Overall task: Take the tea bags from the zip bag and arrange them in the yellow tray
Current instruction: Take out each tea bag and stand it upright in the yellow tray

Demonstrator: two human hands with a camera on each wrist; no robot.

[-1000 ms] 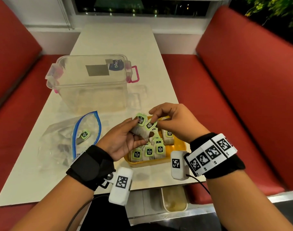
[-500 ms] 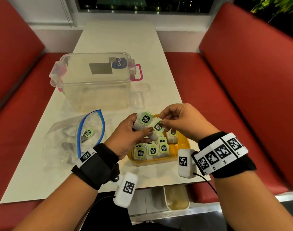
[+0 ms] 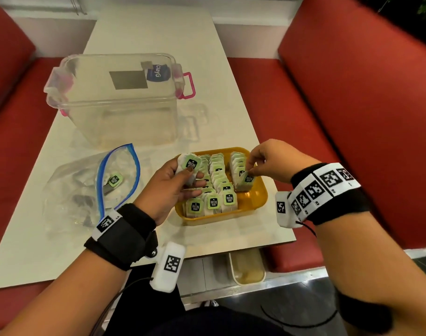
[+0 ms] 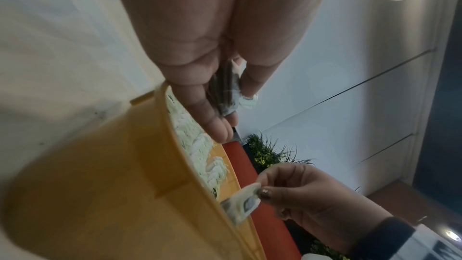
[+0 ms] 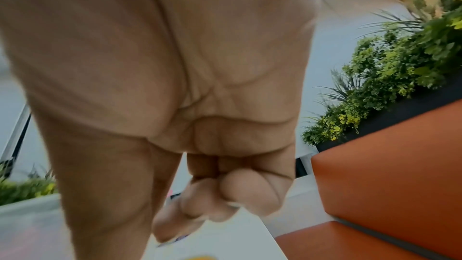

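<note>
**Two hands over the yellow tray, each one holding tea bags**

While I am watching from the head camera, my left hand [image 3: 173, 187] is hovering over the left edge of the yellow tray [image 3: 258, 202] and is grasping a small bunch of tea bags [image 3: 189, 168] between the thumb and the curled fingers. In the left wrist view the same bunch [image 4: 228, 88] is showing as thin paper edges squeezed between thumb and fingers, with the tray wall [image 4: 125, 175] just below.

My right hand [image 3: 272, 161] is reaching down over the right part of the tray, and its fingertips are pinching one tea bag [image 3: 247, 178] by the top edge. This bag is touching the front end of the right row of bags. In the left wrist view the pinched bag [image 4: 243, 203] is hanging slanted at the tray rim. The right wrist picture is blurred; there I am seeing only the curled fingers [image 5: 240, 191].

Between the two hands, rows of bags [image 3: 216, 180] are standing upright in the tray, green tags facing me.

To the left of my left hand, the zip bag [image 3: 90, 187] is lying open on the table [image 3: 32, 251], and one green-tagged bag [image 3: 115, 179] is lying inside it. Beyond both hands, a clear plastic box [image 3: 115, 98] with pink clasps is standing on the table.
</note>
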